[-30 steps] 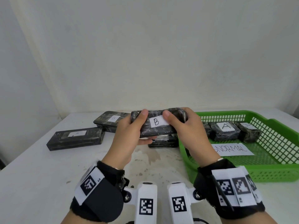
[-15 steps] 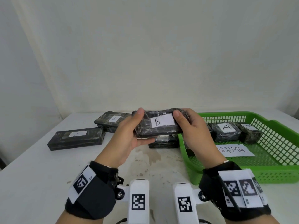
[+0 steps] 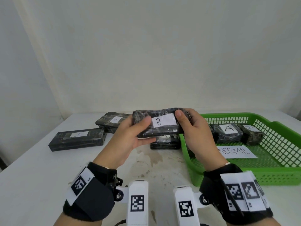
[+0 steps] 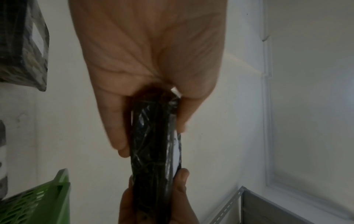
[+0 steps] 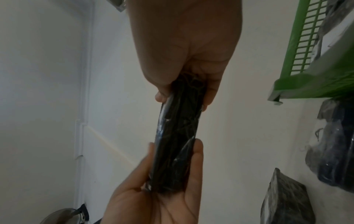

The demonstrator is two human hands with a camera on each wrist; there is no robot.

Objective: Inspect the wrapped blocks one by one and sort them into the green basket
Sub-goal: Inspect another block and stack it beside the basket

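A black wrapped block [image 3: 162, 126] with a white "B" label is held in the air above the table, just left of the green basket [image 3: 276, 170]. My left hand [image 3: 130, 137] grips its left end, thumb on top and fingers underneath. My right hand [image 3: 192, 129] grips its right end the same way. Both wrist views show the block edge-on [image 4: 155, 151] [image 5: 178, 136], pinched between thumbs and fingers. The basket holds two wrapped blocks, one labelled "A" [image 3: 228, 132] and another [image 3: 250, 136] whose label is unclear, plus a paper sign [image 3: 237, 151] reading "NORMAL".
On the white table lie an "A" block [image 3: 78, 141] at left, a "B" block [image 3: 112, 122] behind it, and another block [image 3: 164, 141] under the held one, against the basket's left wall. A white wall stands close behind.
Both hands have tilted the held block slightly and lifted it a little; my thumbs have slid apart, uncovering more of the "B" label. The other blocks have not moved.
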